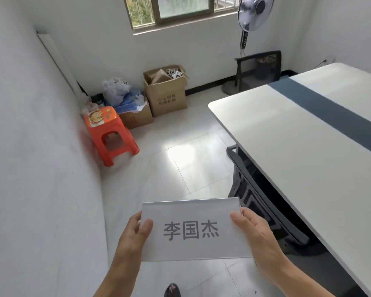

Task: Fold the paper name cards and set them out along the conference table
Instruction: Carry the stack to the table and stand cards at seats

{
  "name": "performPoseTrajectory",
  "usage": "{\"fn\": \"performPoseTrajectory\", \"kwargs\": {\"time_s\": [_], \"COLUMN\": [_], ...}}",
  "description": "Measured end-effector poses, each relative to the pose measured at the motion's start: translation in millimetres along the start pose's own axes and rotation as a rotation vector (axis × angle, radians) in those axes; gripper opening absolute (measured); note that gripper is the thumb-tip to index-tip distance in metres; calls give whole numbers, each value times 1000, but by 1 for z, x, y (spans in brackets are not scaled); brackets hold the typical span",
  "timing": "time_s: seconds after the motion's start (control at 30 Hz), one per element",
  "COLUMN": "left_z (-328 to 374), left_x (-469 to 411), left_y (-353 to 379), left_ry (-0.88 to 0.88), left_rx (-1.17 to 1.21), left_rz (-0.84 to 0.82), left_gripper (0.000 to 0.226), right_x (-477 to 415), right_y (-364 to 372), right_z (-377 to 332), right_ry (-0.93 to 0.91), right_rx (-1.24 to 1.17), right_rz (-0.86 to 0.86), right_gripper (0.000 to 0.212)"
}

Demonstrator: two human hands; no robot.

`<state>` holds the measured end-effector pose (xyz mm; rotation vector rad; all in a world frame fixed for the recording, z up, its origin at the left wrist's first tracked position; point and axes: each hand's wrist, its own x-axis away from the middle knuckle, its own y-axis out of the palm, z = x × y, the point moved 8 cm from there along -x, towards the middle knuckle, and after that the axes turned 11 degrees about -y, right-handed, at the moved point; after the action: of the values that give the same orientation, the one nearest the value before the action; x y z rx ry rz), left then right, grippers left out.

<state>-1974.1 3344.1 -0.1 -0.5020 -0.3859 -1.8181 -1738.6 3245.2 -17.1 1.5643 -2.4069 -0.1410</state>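
A white paper name card (193,249) with three grey printed characters is held flat in front of me, above the tiled floor. Its top edge shows a fold or a clear sleeve rim. My left hand (135,234) pinches the card's left side, thumb on top. My right hand (253,234) pinches its right side the same way. The conference table (287,133), white with a dark blue-grey stripe, runs along the right, apart from the card. No card stands on the part of it I see.
A black mesh chair (257,202) is tucked under the table's near edge; another chair (259,67) and a standing fan (253,13) stand at the far end. An orange plastic stool (109,133), cardboard boxes (167,93) and bags sit in the left corner.
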Motion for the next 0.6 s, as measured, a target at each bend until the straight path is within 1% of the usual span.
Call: {"fn": "performPoseTrajectory", "kwargs": {"time_s": [0.13, 0.27, 0.3, 0.4, 0.5, 0.53, 0.6], "left_z": [34, 85, 98, 131, 154, 157, 161], "left_x": [-82, -156, -171, -209, -230, -235, -241], "left_y": [17, 42, 50, 86, 137, 155, 193], "left_ry": [-25, -14, -17, -38, -31, -30, -33], "left_rx": [-32, -95, -121, -200, -283, -305, -349], "left_rz": [-148, -297, -337, -489, -653, -706, -796], "left_gripper": [30, 40, 41, 41, 39, 37, 35], "right_x": [-54, -97, -106, -124, -131, -131, -132], "right_y": [-1, -5, -7, -21, -46, -58, -84], "right_z": [-8, -20, -25, -43, -59, -65, -79], "right_ry": [-21, -50, -52, -53, -12, 2, 40], "right_rx": [4, 3, 12, 45, 163, 243, 487], "right_rz": [110, 232, 257, 313, 383, 412, 453], "right_gripper": [43, 60, 60, 52, 62, 62, 56]}}
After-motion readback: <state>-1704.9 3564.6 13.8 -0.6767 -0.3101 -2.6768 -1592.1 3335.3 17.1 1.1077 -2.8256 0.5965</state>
